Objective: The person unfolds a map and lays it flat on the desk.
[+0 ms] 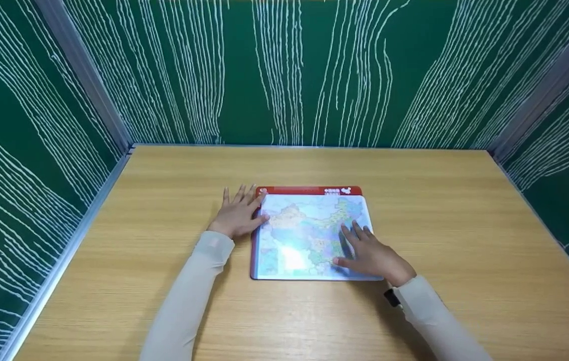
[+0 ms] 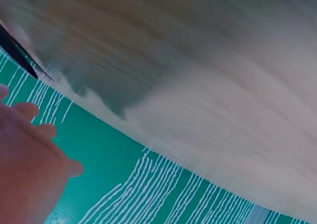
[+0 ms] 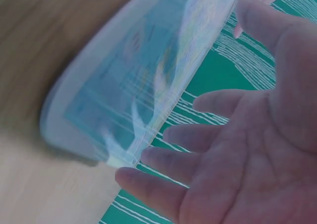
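Around, left to right: green panels (image 1: pixel 239 75) with white wavy lines, at left, rear and right of wood-grain surface (image 1: pixel 129 240). Left hand (image 1: pixel 236 216), palm down, fingers spread, gripping nothing, at left edge of red-headed map board (image 1: pixel 297 225), flat mid-surface. Right hand (image 1: pixel 372 255), fingers likewise spread, unclasped, over board's right part; contact indeterminable. Dark band (image 1: pixel 391 297) at right wrist.

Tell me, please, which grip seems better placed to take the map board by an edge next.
Left, I would judge: the left grip spans the left edge of the map board, thumb over it and most fingers outside, while the fingers of the right grip reach well in over the board.
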